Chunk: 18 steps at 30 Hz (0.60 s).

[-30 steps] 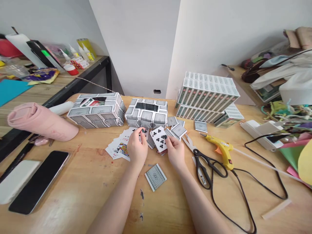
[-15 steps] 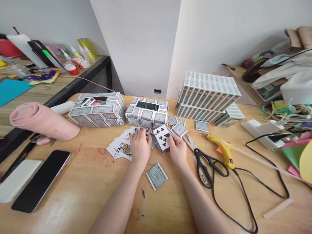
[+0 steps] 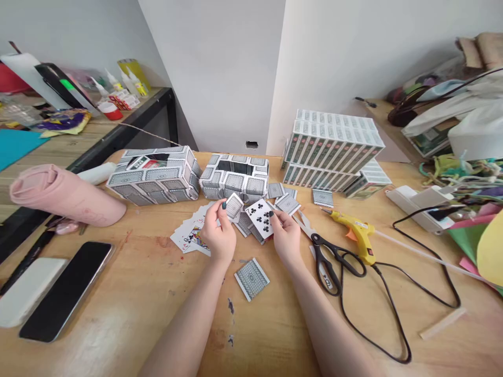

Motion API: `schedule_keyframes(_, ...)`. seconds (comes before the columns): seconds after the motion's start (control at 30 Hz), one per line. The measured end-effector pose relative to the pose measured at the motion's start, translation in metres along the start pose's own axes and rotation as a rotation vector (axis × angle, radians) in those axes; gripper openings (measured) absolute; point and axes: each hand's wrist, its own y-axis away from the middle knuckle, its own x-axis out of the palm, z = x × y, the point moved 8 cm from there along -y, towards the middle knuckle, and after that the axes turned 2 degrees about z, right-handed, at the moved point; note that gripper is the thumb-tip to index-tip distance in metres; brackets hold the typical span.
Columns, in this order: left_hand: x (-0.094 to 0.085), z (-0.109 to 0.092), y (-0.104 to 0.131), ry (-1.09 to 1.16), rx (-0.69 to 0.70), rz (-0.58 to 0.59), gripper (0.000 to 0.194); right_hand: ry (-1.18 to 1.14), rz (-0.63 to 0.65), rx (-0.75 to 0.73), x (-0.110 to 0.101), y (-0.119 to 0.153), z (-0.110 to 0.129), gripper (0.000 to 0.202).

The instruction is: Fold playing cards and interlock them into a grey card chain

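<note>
1. Over the table (image 3: 275, 335), the right hand (image 3: 286, 233) pinches the seven of clubs (image 3: 258, 214)
2. Its long axis slants from upper left to lower right
3. Just left of it, the left hand (image 3: 219, 235) grips a smaller-looking patterned card (image 3: 234, 206)

Between your left hand's (image 3: 219, 234) thumb and finger you pinch a patterned-back card (image 3: 234, 207) by its left side, tilted, grey-green design and white border showing, projecting rightward from that grip. Your right hand (image 3: 286, 234) grips the seven of clubs (image 3: 259, 215), face showing, aslant, your thumb on its right edge; it extends leftward, near the other card.
</note>
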Motion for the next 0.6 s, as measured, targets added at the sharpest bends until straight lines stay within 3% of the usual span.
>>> schedule_keyframes(0.13, -0.003, 0.007, -0.003, 0.078, -0.072, -0.055, 0.026, 0.033, 0.101, 0.004, 0.007, 0.001, 0.002, 0.02)
schedule_keyframes(0.23, -0.001, -0.006, -0.002, 0.056, 0.061, -0.017, 0.023, 0.039, 0.225, 0.058, 0.016, 0.003, -0.003, 0.023)
schedule_keyframes(0.4, 0.017, -0.041, 0.011, 0.132, 0.391, 0.25, 0.019, -0.122, 0.266, 0.068, 0.017, -0.002, -0.008, 0.027)
schedule_keyframes(0.6, 0.034, -0.057, 0.025, 0.275, 0.511, 0.515, 0.018, -0.395, 0.159, 0.124, 0.007, -0.01, -0.016, 0.033)
